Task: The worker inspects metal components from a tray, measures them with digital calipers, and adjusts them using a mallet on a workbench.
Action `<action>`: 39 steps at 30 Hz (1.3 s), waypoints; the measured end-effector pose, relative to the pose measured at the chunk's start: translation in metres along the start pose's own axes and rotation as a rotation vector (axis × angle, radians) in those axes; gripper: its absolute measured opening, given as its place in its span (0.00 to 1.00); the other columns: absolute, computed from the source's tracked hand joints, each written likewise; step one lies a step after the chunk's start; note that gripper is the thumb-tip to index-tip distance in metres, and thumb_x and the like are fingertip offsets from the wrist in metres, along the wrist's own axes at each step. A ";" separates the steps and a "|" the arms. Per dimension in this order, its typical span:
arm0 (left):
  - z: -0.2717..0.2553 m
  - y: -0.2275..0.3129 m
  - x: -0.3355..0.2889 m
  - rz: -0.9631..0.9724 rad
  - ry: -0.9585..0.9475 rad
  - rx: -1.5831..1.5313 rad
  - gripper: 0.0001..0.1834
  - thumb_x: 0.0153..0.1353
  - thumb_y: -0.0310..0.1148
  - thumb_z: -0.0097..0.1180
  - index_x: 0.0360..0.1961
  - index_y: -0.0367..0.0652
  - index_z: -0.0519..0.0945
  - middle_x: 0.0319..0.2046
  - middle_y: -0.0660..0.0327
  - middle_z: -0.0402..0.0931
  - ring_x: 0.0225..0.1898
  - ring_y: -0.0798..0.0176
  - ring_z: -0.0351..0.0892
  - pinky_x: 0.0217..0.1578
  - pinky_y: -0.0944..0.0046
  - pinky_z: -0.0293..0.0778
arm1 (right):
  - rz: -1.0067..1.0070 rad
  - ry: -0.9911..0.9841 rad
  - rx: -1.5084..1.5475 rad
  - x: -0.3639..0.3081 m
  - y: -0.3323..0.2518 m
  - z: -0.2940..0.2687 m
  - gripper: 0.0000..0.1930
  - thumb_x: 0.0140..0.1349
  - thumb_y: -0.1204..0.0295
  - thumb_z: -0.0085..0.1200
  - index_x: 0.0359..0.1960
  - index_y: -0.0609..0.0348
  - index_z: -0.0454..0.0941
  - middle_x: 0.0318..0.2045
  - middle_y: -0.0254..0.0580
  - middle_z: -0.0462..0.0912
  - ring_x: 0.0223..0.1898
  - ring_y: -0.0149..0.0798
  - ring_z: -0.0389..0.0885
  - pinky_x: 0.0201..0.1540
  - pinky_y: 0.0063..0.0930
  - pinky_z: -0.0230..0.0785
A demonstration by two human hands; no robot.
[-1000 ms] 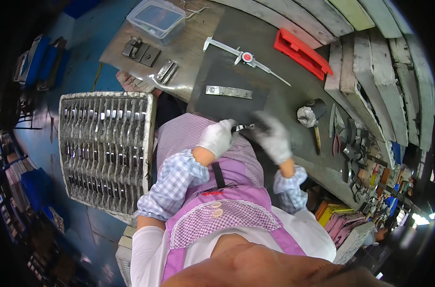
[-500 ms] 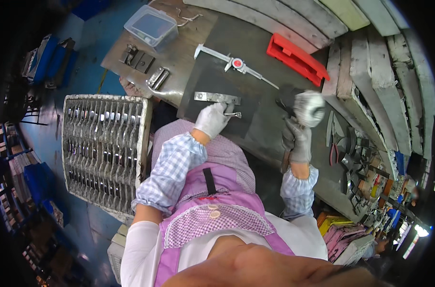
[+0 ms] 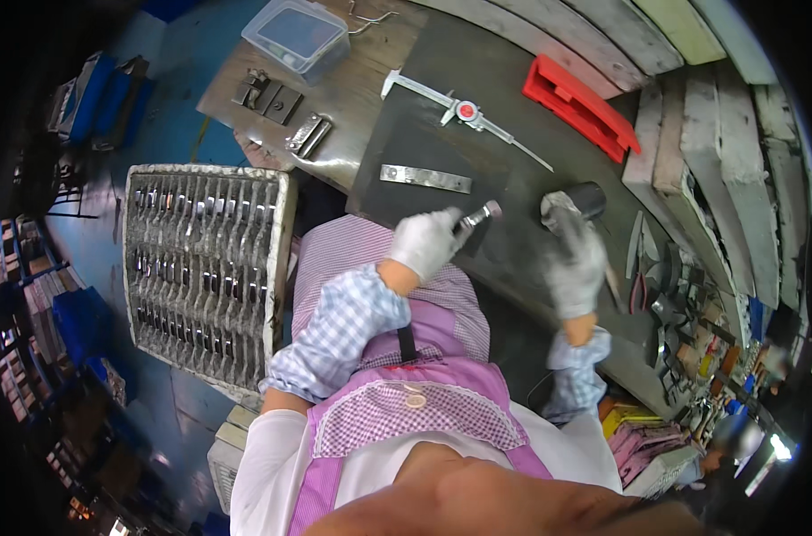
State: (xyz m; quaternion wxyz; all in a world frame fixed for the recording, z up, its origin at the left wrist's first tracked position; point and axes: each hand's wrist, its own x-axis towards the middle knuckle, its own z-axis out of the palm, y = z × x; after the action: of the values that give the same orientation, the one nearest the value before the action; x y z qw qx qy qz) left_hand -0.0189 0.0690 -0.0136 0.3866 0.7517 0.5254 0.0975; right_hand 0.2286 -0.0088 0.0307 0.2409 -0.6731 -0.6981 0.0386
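Note:
My left hand (image 3: 426,245), in a white glove, is closed on a small shiny metal part (image 3: 480,217) that sticks out past the fingers, its kind unclear. Just beyond it, a flat metal strip with holes (image 3: 424,179) lies on the dark mat. My right hand (image 3: 576,268), gloved too, is smeared by motion, so its grip cannot be made out. By its fingertips is a mallet with a dark round head and a pale end (image 3: 587,200). A wooden handle (image 3: 614,288) shows beside that hand.
A dial caliper (image 3: 466,111) and a red case (image 3: 581,107) lie farther back. Far left are a clear plastic box (image 3: 297,40) and metal blocks (image 3: 270,96). A crate of shiny parts (image 3: 205,268) stands left; pliers (image 3: 638,293) lie right, beside stacked grey trays (image 3: 714,152).
My left hand has come away from the metal strip, and the small part has turned in it. My right hand and the mallet have shifted; the mallet head is now lower and sideways.

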 end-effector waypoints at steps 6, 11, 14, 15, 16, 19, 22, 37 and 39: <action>-0.023 -0.051 -0.021 0.024 0.323 -0.208 0.15 0.53 0.27 0.71 0.44 0.43 0.86 0.37 0.55 0.86 0.35 0.51 0.87 0.40 0.58 0.84 | 0.157 -0.566 0.407 0.055 -0.090 0.095 0.20 0.62 0.60 0.66 0.55 0.48 0.86 0.41 0.37 0.89 0.41 0.36 0.88 0.47 0.29 0.78; -0.033 -0.094 -0.016 -0.103 0.621 -0.225 0.19 0.59 0.30 0.67 0.53 0.45 0.82 0.45 0.52 0.83 0.45 0.46 0.84 0.48 0.55 0.81 | 0.562 -0.327 0.910 0.065 -0.086 0.141 0.14 0.63 0.62 0.67 0.47 0.51 0.90 0.39 0.35 0.92 0.40 0.27 0.88 0.47 0.20 0.76; -0.022 -0.101 -0.013 -0.078 0.647 -0.085 0.21 0.61 0.30 0.65 0.57 0.46 0.81 0.51 0.51 0.81 0.50 0.46 0.83 0.51 0.54 0.80 | 0.503 -0.287 0.830 0.065 -0.089 0.137 0.13 0.63 0.62 0.67 0.46 0.50 0.91 0.37 0.35 0.91 0.37 0.26 0.87 0.43 0.20 0.75; -0.016 -0.098 -0.010 0.001 0.653 -0.016 0.22 0.62 0.31 0.65 0.58 0.47 0.80 0.54 0.49 0.80 0.51 0.46 0.82 0.52 0.54 0.79 | 0.506 -0.289 0.828 0.067 -0.088 0.137 0.13 0.63 0.62 0.67 0.46 0.50 0.91 0.37 0.35 0.91 0.37 0.26 0.87 0.43 0.20 0.75; -0.021 -0.089 -0.009 -0.020 0.530 0.014 0.27 0.62 0.31 0.63 0.64 0.45 0.75 0.60 0.48 0.75 0.58 0.43 0.77 0.57 0.49 0.75 | 0.489 -0.311 0.798 0.070 -0.087 0.137 0.12 0.62 0.62 0.68 0.46 0.49 0.91 0.34 0.35 0.90 0.36 0.27 0.87 0.43 0.20 0.75; 0.001 -0.092 0.005 0.198 0.527 0.223 0.34 0.61 0.31 0.62 0.69 0.41 0.67 0.65 0.47 0.69 0.64 0.41 0.70 0.63 0.44 0.69 | 0.436 -0.342 0.746 0.075 -0.092 0.133 0.12 0.61 0.63 0.68 0.46 0.49 0.91 0.32 0.37 0.88 0.35 0.27 0.86 0.41 0.21 0.75; 0.016 -0.093 0.001 0.136 0.456 0.318 0.38 0.59 0.36 0.62 0.69 0.36 0.64 0.72 0.47 0.60 0.70 0.44 0.63 0.68 0.38 0.60 | 0.375 -0.374 0.722 0.075 -0.079 0.130 0.12 0.62 0.64 0.67 0.46 0.48 0.90 0.34 0.36 0.88 0.37 0.28 0.86 0.41 0.22 0.75; 0.031 -0.089 0.012 0.107 0.500 0.353 0.41 0.62 0.42 0.61 0.71 0.36 0.60 0.73 0.45 0.55 0.72 0.38 0.58 0.69 0.29 0.54 | 0.217 0.172 0.455 0.027 -0.026 0.169 0.10 0.57 0.71 0.66 0.41 0.44 0.90 0.46 0.29 0.87 0.45 0.42 0.83 0.54 0.42 0.70; 0.027 -0.093 0.004 0.067 0.521 0.373 0.41 0.62 0.42 0.62 0.71 0.36 0.61 0.73 0.45 0.55 0.72 0.38 0.58 0.70 0.29 0.53 | 0.132 0.144 0.391 0.027 -0.033 0.168 0.16 0.57 0.72 0.66 0.49 0.41 0.88 0.51 0.32 0.86 0.47 0.43 0.84 0.55 0.43 0.71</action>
State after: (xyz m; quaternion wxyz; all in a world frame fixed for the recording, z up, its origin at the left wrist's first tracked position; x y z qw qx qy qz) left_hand -0.0687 0.0740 -0.0965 0.0911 0.7763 0.5904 0.2012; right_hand 0.1340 0.0596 -0.0968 0.4133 -0.6587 -0.6128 0.1408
